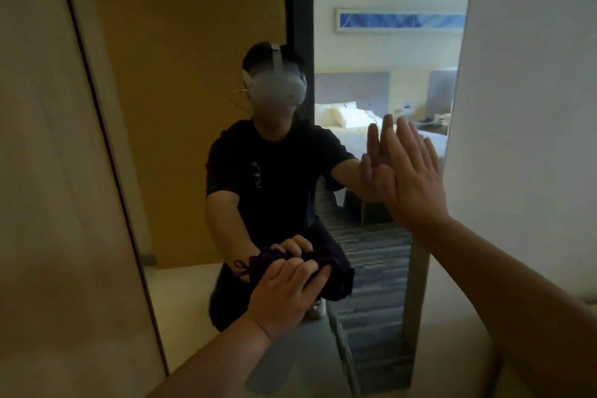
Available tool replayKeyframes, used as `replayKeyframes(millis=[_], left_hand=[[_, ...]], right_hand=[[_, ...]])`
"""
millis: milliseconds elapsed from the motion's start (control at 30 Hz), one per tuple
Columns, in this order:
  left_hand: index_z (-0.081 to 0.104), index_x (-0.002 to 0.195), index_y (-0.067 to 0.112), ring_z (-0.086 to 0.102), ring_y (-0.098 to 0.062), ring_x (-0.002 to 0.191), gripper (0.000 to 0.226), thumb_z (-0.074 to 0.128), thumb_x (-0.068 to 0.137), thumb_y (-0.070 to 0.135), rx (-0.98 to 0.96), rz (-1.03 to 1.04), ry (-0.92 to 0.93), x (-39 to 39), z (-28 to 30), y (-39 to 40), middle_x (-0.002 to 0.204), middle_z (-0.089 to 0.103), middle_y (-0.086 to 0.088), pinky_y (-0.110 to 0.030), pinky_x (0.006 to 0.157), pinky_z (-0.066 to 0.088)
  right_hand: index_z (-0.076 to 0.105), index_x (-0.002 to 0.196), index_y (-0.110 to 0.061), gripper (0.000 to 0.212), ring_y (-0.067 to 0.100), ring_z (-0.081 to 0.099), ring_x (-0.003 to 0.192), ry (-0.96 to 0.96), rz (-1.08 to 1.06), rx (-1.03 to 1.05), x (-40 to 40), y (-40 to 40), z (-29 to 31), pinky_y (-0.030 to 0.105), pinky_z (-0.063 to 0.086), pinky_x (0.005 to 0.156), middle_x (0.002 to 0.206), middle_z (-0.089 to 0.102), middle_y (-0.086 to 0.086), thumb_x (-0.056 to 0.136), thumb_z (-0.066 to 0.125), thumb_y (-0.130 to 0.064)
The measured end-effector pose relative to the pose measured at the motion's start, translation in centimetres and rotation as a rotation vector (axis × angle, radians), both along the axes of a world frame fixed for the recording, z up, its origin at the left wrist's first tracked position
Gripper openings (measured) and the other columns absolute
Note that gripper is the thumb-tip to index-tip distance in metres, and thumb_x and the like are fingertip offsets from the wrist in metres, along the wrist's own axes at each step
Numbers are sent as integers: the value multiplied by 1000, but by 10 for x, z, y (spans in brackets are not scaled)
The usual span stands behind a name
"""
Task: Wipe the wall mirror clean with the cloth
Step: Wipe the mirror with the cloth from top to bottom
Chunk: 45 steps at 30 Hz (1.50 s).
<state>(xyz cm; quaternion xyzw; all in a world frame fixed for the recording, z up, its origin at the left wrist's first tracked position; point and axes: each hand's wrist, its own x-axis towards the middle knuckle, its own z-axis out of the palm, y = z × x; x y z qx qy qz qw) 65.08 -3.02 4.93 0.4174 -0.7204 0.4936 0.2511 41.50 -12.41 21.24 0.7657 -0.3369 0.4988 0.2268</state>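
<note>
A person faces a tall wall mirror (193, 107), which reflects them in a dark shirt with a bed (349, 126) and striped carpet (374, 268) behind. The left hand (284, 291), its grip curled tight around a bunched dark purple cloth (336, 271), presses the cloth against the lower glass. The right hand (416, 181) lies flat on the mirror near its right edge, fingers straight and holding nothing.

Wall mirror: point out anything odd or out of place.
Nothing looks damaged or askew. One oddity: the right hand lies bare and flat on the wall mirror, likely leaving prints, while the left hand presses the dark cloth lower down.
</note>
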Motion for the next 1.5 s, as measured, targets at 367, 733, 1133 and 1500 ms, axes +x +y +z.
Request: replayKeyframes(millis=[367,733,1133,1500], left_hand=[[62,127,16,55,-27,96,39,71,88,14,-171,-87,196,-47,108,-21,110,51,-5,-43,78,43],[64,123,10,54,-29,94,33,59,92,22,-416,82,131,-82,304,-57,105,60,-14,-39,82,41],[58,134,25,59,-20,95,38,57,96,21,-88,46,-120,-78,-8,-42,118,50,0,-37,84,42],[66,122,20,60,-26,89,26,57,98,18,-51,-37,103,-103,65,-40,105,59,-4,-41,75,44]], right_hand=[[3,158,-15,62,16,-6,151,-38,-136,110,-49,-43,9,48,2,123,165,-5,5,104,9,-46],[-5,157,-23,61,19,-4,154,-45,-52,47,-53,-68,3,50,4,123,165,-9,-1,103,7,-48],[13,157,-20,58,27,12,153,-75,62,40,-54,-61,7,50,17,121,166,8,10,104,25,-38],[-8,157,-22,64,26,-19,150,57,-250,253,-130,-89,-4,54,-3,122,165,-13,9,104,13,-50]])
